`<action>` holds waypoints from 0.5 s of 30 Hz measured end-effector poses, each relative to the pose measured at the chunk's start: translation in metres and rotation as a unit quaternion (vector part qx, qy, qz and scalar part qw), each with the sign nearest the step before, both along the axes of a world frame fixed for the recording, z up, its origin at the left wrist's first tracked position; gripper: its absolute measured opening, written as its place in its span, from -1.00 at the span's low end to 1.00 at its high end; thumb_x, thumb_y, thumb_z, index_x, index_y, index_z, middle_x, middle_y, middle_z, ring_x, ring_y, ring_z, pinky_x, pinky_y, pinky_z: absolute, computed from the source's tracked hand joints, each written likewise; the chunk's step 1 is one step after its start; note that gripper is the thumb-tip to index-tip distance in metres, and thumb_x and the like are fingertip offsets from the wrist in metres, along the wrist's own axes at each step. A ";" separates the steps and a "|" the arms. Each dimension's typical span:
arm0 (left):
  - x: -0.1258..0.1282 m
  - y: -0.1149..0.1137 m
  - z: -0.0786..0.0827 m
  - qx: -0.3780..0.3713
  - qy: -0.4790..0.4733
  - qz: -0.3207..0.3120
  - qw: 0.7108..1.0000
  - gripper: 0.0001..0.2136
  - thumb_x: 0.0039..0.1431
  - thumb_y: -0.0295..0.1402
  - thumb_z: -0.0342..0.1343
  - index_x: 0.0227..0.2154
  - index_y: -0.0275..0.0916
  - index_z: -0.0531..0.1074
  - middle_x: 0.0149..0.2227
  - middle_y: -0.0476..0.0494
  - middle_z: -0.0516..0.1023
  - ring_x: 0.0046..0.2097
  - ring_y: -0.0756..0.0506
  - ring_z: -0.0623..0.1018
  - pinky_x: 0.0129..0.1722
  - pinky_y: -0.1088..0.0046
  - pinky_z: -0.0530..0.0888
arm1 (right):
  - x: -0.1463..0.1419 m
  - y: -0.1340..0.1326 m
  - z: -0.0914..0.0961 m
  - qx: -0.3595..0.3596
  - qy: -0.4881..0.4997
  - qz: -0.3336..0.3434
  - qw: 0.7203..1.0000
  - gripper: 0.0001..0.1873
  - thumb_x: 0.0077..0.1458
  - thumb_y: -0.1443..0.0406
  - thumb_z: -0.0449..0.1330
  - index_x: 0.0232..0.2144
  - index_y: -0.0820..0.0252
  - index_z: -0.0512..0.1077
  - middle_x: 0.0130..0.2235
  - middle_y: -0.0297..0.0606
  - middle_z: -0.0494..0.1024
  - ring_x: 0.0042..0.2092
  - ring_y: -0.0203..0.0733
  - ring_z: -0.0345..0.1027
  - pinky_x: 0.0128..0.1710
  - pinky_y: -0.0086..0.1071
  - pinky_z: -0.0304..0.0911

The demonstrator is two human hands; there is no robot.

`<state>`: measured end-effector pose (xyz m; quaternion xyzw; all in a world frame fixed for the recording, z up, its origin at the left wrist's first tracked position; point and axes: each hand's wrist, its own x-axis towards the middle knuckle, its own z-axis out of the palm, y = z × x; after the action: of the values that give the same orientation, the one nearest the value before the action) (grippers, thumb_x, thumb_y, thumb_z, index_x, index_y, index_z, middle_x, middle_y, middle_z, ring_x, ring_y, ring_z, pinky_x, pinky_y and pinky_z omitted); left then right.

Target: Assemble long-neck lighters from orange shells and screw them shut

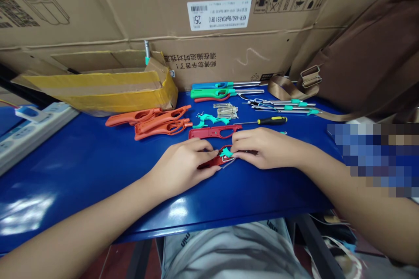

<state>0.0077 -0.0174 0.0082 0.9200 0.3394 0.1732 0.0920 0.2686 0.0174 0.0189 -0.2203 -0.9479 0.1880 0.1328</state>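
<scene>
Left hand (183, 163) and right hand (263, 146) pinch opposite ends of red half-shell (207, 164), midway between surface's (98, 174) front and back edges. Turquoise piece (225, 152) in it; shell uncovered. Toward back edge: green lighter (209, 93), seemingly finished.

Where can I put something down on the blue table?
A big bare patch of table is on the left, between the power strip, orange shells and left forearm. Another is between the left hand, right hand and the near edge. It's crowded just beyond the hands: a red shell, teal parts and a screwdriver lie close together.
</scene>
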 end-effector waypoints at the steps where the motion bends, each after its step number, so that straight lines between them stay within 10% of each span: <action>1: 0.000 -0.001 0.000 0.009 0.015 0.002 1.000 -0.79 0.34 -0.24 0.17 -0.12 -0.21 0.62 -0.14 -0.15 0.62 -0.17 -0.09 0.62 -0.20 0.43 0.53 | 0.000 0.000 0.000 -0.001 -0.001 0.001 1.000 -0.77 0.34 0.39 0.08 -0.27 0.23 0.55 -0.25 -0.20 0.53 -0.23 -0.21 0.43 -0.23 -0.37 0.30; 15: 0.003 -0.007 0.008 0.038 0.083 -0.009 0.996 -0.75 0.40 -0.29 0.06 -0.04 -0.27 0.57 -0.14 -0.23 0.59 -0.15 -0.16 0.59 -0.15 0.31 0.56 | -0.003 0.003 0.001 -0.125 0.034 -0.088 0.988 -0.90 0.18 0.39 0.26 -0.38 0.21 0.57 -0.36 -0.30 0.55 -0.40 -0.32 0.34 -0.37 -0.44 0.23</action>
<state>0.0108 -0.0246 0.0157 0.9370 0.3307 0.1085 0.0305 0.2652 0.0201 0.0200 -0.3109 -0.8889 0.3002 0.1518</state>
